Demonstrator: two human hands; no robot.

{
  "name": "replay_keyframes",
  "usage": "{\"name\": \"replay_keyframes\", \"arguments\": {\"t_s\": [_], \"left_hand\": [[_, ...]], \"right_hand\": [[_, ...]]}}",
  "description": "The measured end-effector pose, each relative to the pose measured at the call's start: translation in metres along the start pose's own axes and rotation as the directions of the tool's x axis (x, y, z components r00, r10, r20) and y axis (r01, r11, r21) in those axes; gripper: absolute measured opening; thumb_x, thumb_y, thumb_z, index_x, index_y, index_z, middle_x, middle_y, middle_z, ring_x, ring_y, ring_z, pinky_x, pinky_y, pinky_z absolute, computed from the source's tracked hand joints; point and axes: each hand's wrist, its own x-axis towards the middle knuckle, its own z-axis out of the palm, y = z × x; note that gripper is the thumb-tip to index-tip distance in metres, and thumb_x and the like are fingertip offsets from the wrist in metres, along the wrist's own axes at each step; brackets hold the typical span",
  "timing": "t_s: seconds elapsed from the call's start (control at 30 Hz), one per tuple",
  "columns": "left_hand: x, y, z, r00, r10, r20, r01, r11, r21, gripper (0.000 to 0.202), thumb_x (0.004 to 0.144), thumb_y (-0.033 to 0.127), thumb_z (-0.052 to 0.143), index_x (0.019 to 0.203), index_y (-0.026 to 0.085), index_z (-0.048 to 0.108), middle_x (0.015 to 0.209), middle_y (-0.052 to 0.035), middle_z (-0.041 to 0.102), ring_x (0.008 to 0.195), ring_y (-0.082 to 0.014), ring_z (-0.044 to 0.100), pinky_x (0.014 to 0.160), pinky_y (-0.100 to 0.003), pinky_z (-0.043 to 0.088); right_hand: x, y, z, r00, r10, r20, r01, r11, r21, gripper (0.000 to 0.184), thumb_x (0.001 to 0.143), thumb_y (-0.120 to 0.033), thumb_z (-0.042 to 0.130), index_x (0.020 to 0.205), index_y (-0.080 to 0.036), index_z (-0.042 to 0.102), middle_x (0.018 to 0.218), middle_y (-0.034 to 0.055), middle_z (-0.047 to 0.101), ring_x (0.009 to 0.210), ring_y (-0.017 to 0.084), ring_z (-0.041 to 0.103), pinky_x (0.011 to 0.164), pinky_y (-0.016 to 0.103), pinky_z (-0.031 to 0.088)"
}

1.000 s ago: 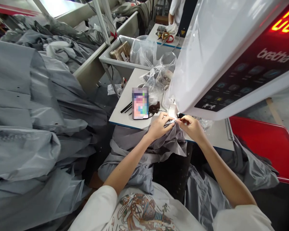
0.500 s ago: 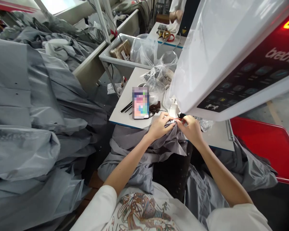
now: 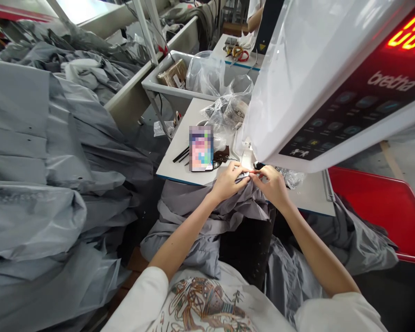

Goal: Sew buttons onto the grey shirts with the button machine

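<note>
Grey fabric [image 3: 240,207] hangs over the front edge of the small table, its upper edge bunched at the foot of a white machine [image 3: 280,87]. My left hand [image 3: 230,180] is closed, pinching that fabric between thumb and fingers from the left. From the right, my right hand [image 3: 272,185] pinches at the same edge, its fingertips almost meeting the left ones. A small white spot and a reddish bit show between the fingertips, too small to name. The machine's working point, just beyond my fingers, is partly hidden.
On the table [image 3: 173,159] lie a phone [image 3: 201,150], dark sticks and clear plastic bags [image 3: 228,110]. Behind stands a grey trough [image 3: 152,82]. Grey fabric heaps [image 3: 72,138] fill the left; a red tray [image 3: 373,207] is at right. A person's arm [image 3: 255,20] shows at the back.
My right fingers have closed in slightly over the fabric edge, and a small white spot now shows at the fingertips. The view has shifted a little, revealing more of the red display.
</note>
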Motion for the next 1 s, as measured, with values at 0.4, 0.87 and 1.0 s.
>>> {"name": "replay_keyframes", "arguments": {"t_s": [0.4, 0.87, 1.0], "left_hand": [[0.001, -0.002, 0.001, 1.0, 0.026, -0.017, -0.025, 1.0, 0.013, 0.024, 0.089, 0.036, 0.057, 0.109, 0.023, 0.063, 0.113, -0.0058, 0.051, 0.105, -0.0178, 0.057, 0.092, -0.029, 0.047], [0.003, -0.006, 0.005, 0.997, 0.063, -0.046, -0.062, 0.998, 0.029, 0.025, 0.087, 0.034, 0.059, 0.106, 0.02, 0.063, 0.112, -0.0067, 0.052, 0.107, -0.0173, 0.056, 0.093, -0.028, 0.046], [0.003, -0.007, 0.006, 0.997, 0.061, -0.053, -0.06, 0.998, 0.029, 0.023, 0.086, 0.035, 0.061, 0.105, 0.021, 0.064, 0.111, -0.0057, 0.052, 0.105, -0.0173, 0.057, 0.091, -0.028, 0.046]], "right_hand": [[-0.026, 0.001, 0.023, 0.903, 0.407, -0.134, -0.377, 0.903, 0.203, 0.031, 0.09, -0.048, 0.045, 0.097, -0.02, 0.055, 0.086, 0.0054, 0.063, 0.075, 0.019, 0.06, 0.068, 0.031, 0.045], [-0.023, 0.006, 0.035, 0.863, 0.447, -0.237, -0.409, 0.892, 0.192, 0.032, 0.088, -0.049, 0.037, 0.083, -0.021, 0.051, 0.078, 0.0054, 0.063, 0.073, 0.021, 0.057, 0.069, 0.032, 0.04], [-0.02, -0.002, 0.038, 0.825, 0.517, -0.227, -0.464, 0.85, 0.248, 0.035, 0.087, -0.053, 0.038, 0.085, -0.021, 0.052, 0.085, 0.0072, 0.065, 0.079, 0.022, 0.059, 0.072, 0.033, 0.043]]}}
